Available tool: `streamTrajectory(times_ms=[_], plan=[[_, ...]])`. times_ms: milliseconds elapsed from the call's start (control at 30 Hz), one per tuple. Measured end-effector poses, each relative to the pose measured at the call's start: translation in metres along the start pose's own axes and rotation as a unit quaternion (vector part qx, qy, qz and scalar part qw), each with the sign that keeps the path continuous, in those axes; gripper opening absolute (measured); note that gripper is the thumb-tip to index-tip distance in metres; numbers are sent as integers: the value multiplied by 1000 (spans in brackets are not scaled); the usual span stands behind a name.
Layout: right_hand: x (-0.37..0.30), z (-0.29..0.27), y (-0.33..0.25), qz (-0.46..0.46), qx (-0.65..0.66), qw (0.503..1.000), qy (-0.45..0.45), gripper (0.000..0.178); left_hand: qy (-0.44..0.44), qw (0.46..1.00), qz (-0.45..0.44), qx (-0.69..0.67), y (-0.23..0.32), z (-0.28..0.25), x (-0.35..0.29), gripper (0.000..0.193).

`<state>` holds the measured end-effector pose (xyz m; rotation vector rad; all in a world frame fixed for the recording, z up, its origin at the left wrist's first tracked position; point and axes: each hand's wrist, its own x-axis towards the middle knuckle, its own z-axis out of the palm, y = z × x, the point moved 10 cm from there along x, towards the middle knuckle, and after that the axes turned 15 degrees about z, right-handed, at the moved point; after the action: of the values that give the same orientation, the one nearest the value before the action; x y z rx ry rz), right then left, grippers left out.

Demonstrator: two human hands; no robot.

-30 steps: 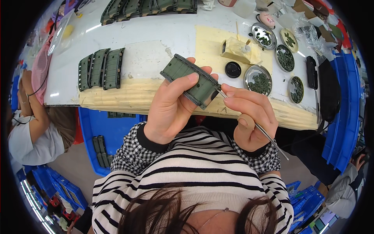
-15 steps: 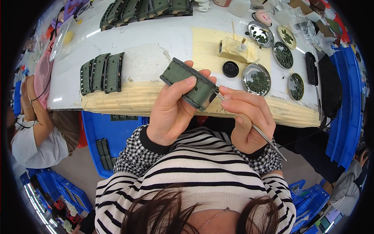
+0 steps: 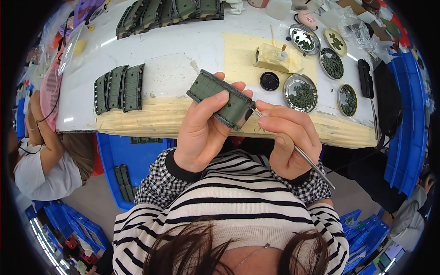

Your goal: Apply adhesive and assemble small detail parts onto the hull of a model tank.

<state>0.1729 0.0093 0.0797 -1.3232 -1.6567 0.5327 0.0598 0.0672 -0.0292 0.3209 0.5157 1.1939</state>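
Note:
My left hand is closed round a green camouflage plastic part with ridged dark edges, the thumb pressed on its flat face. The part is held tilted above the table's near edge. In my right hand is a slim pointed metal tool, gripped like a pen. Its tip meets the right end of the part, and its back end sticks out below my palm. Whether the tip holds any small piece is too fine to make out.
Round metal dishes of small green pieces stand at the right, near a black lid and a taped block. Similar green parts lie at the left, with more at the back. A blue bin sits below; another person is at the left.
Both hands, the part and the tool keep almost the same pose. The whole view has shifted slightly.

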Motion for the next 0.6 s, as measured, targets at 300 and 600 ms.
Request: streamTrajectory(times_ms=[300,600], plan=[[4,-49,45,65,45,988,130,26,17,1000,8,13,8,-6,3,41],[2,-63,93,131,-155,966,161,15,-33,989,9,145,10,4,7,42]])
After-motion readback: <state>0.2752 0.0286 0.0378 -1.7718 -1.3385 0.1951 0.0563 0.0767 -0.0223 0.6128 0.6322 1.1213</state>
